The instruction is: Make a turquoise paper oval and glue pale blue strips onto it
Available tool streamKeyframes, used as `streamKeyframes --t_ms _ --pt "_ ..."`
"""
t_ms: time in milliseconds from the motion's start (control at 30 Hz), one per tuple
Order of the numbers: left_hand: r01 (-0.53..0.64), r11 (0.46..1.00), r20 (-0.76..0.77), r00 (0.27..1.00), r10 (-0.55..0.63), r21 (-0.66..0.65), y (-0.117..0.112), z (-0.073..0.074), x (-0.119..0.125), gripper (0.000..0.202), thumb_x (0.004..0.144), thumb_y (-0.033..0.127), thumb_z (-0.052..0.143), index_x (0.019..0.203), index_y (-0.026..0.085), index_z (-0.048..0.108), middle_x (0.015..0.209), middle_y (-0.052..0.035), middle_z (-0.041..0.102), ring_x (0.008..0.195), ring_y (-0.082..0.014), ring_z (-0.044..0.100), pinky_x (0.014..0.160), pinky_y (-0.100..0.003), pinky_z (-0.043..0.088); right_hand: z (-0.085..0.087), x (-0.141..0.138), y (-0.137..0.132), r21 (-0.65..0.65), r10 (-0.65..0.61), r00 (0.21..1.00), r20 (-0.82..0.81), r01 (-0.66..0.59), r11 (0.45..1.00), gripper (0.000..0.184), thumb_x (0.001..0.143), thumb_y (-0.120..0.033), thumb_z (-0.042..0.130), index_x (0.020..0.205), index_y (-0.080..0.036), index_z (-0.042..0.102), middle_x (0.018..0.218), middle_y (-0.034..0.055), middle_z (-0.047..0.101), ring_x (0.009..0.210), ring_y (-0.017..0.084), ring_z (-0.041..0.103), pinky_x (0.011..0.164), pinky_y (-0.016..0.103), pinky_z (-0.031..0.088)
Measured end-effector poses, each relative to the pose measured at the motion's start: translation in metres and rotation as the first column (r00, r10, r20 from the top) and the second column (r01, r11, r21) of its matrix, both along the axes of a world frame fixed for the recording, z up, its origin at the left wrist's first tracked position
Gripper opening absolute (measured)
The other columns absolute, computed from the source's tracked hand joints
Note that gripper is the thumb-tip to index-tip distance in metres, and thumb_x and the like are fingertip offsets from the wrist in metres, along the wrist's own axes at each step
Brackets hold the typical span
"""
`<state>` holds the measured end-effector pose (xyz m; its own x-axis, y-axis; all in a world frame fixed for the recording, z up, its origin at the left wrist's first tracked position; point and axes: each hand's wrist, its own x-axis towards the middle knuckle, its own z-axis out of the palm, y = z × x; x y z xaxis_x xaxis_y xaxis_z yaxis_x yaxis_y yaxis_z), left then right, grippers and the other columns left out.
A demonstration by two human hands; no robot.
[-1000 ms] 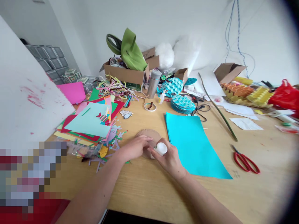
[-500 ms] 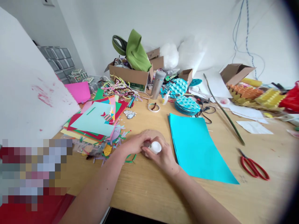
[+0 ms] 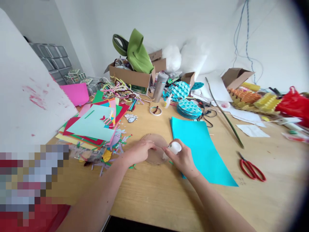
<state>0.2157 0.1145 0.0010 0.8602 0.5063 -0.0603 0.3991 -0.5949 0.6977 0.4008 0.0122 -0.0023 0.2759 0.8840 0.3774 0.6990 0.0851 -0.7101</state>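
A round brown cardboard disc lies flat on the wooden table in front of me. My left hand reaches over the disc's left side, its fingers drawn together and the fingertips above its middle. Whatever those fingers may hold is hidden. My right hand is wrapped round a small white bottle-like container, its round white end facing up. The container is tilted at the disc's right edge, and its lower end is partly hidden. Sheets of bright blue paper lie right beside and under my right hand.
Coloured paper sheets and scraps lie at left. Red-handled scissors and a green stick lie at right. Behind stand a steel flask, a white glue bottle, blue textured discs and a cardboard box.
My hands were together at the white container and have drawn apart. The right hand moved right with the container; the left moved slightly left, uncovering more of the cardboard disc. The view shifted a little.
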Motion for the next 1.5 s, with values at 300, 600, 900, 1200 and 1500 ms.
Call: streamKeyframes --t_ms 300,600,900,1200,1500 --pt "0.054 0.988 0.013 0.998 -0.057 0.147 -0.016 0.004 0.003 0.050 0.080 -0.002 0.041 0.110 0.024 0.071 0.126 -0.0033 0.062 0.121 -0.0199 0.056 0.108 -0.032 0.041 -0.001 0.002 0.004 0.001 -0.035 0.999 0.016 0.035 0.999 0.040 0.079 -0.058 0.064 0.070 -0.024 0.045 0.056 -0.0042 0.051 0.049 0.012 0.044 0.044 0.026 0.035" --pt "0.087 0.916 -0.086 0.995 -0.058 0.391 -0.026 0.005 0.008 0.035 0.081 0.000 0.046 0.095 0.018 0.072 0.102 -0.0073 0.067 0.114 -0.0246 0.052 0.100 -0.038 0.044 -0.002 0.024 0.021 0.036 -0.110 0.987 0.119 0.107 0.994 0.042 0.081 -0.059 0.061 0.069 -0.024 0.043 0.052 -0.0051 0.046 0.049 0.011 0.039 0.045 0.025 0.032" --pt "0.107 0.871 -0.330 0.942 0.066 0.480 -0.061 0.019 0.023 0.029 0.088 0.005 0.038 0.098 0.011 0.065 0.107 -0.0190 0.067 0.092 -0.0282 0.065 0.071 -0.039 0.053 0.001 0.029 0.048 0.024 -0.115 0.985 0.129 0.112 0.993 0.045 0.081 -0.064 0.059 0.068 -0.024 0.042 0.055 -0.0034 0.050 0.049 0.012 0.040 0.048 0.027 0.033" --pt "0.164 0.844 -0.432 0.898 0.087 0.511 -0.079 0.011 0.028 0.047 0.086 0.014 0.047 0.131 -0.001 0.052 0.133 -0.0378 0.050 0.070 -0.0256 0.072 0.052 -0.030 0.050 0.002 0.004 0.089 0.037 -0.061 0.985 0.162 0.056 0.998 0.042 0.082 -0.060 0.059 0.069 -0.024 0.041 0.055 -0.0022 0.052 0.049 0.014 0.046 0.049 0.026 0.032" --pt "0.129 0.816 -0.374 0.921 0.113 0.564 -0.082 0.003 0.027 0.055 0.084 0.019 0.050 0.135 -0.003 0.049 0.135 -0.0381 0.046 0.061 -0.0230 0.070 0.044 -0.028 0.042 0.007 -0.030 0.108 -0.039 0.039 0.991 0.127 -0.034 0.999 0.038 0.082 -0.056 0.059 0.072 -0.024 0.042 0.056 -0.0019 0.056 0.048 0.014 0.050 0.048 0.025 0.030"
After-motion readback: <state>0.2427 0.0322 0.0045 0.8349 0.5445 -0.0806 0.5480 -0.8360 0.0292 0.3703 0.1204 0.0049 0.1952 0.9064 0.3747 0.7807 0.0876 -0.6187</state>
